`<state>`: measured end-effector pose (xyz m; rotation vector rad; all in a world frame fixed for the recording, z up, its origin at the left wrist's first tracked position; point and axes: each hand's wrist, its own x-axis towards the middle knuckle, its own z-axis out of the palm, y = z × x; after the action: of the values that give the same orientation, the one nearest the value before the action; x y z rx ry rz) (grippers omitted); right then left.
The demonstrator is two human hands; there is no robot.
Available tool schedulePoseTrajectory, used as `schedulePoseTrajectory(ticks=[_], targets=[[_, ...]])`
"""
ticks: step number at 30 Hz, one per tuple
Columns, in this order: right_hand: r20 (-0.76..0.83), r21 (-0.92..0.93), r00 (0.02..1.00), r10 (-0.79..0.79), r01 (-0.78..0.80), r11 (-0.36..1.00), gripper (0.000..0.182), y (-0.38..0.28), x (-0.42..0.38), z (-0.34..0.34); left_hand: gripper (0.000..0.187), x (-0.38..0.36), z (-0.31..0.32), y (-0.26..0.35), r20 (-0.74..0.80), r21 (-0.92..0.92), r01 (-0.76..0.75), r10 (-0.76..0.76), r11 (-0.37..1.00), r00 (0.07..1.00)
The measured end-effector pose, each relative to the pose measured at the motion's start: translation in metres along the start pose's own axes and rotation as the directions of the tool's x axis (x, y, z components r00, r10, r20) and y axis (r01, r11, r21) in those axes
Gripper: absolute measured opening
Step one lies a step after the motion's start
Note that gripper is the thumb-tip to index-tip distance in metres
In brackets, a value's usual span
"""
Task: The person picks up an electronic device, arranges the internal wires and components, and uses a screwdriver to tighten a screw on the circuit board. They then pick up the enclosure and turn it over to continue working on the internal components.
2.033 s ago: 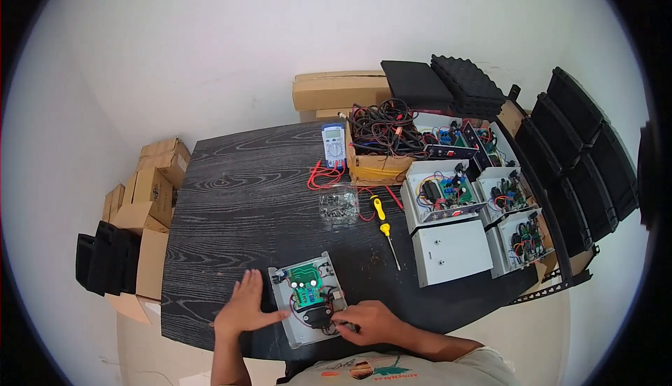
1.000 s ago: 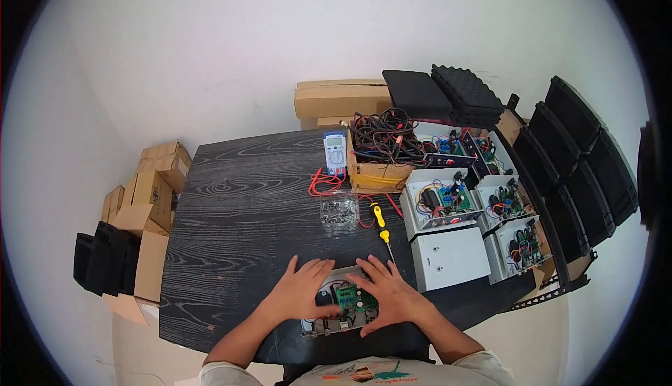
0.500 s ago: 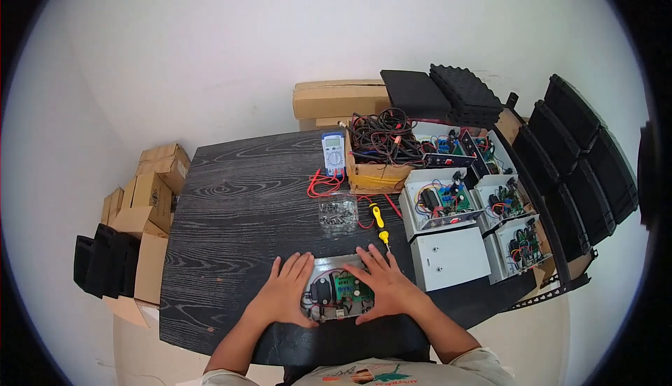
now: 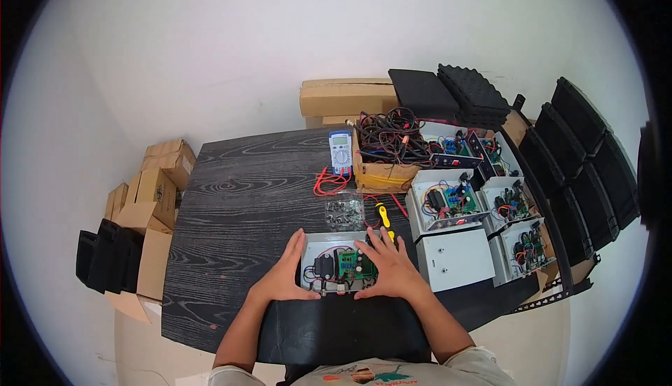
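An uncovered metal electronics enclosure (image 4: pixel 334 237) lies at the near side of the table, held from both sides. Inside it are a green circuit board (image 4: pixel 347 265), a black transformer (image 4: pixel 323 267) and several coloured wires. My left hand (image 4: pixel 283 270) grips its left side, thumb at the near edge and fingers along the side wall. My right hand (image 4: pixel 395 270) clasps the right side, its fingers reaching over the far right corner and covering part of the inside. Just beyond that hand lies a yellow screwdriver (image 4: pixel 383 215), partly hidden by the fingers.
A clear box of screws (image 4: pixel 344 211) sits beyond the enclosure, with a multimeter (image 4: pixel 341 153) behind it. To the right stand a cardboard box of cables (image 4: pixel 386 177), several open enclosures (image 4: pixel 451 225) and a closed one (image 4: pixel 458 260). Cartons (image 4: pixel 157 193) stand left of the table.
Both hands have moved the enclosure a little away from my body, farther onto the table. More of the screwdriver is now covered by my right hand. The whole view has shifted slightly.
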<state>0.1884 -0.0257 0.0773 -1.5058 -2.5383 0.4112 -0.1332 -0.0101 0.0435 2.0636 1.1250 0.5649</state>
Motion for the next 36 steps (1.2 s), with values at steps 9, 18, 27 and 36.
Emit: schedulePoseTrajectory(ticks=[9, 18, 27, 36], targets=[[-0.024, 0.07, 0.999, -0.034, 0.035, 0.997, 0.124, 0.0069, 0.0059, 0.0015, 0.159, 0.0006, 0.003, -0.0028, -0.029, -0.012, -0.019, 0.018, 1.0, 0.999], [-0.078, 0.081, 0.994, -0.078, 0.084, 0.993, 0.114, 0.0037, 0.0012, -0.0001, 0.159, -0.0019, 0.002, -0.0012, -0.039, -0.007, -0.014, 0.014, 1.0, 0.999], [-0.103, 0.075, 0.99, -0.097, 0.105, 0.992, 0.111, 0.0039, 0.0009, 0.0014, 0.157, -0.003, 0.0012, 0.001, -0.037, -0.002, -0.046, 0.046, 0.999, 0.998], [-0.093, 0.063, 0.99, -0.101, 0.108, 0.992, 0.111, 0.0013, -0.0017, -0.001, 0.151, -0.0071, -0.0003, 0.0035, -0.026, 0.001, -0.055, 0.055, 0.998, 0.998]])
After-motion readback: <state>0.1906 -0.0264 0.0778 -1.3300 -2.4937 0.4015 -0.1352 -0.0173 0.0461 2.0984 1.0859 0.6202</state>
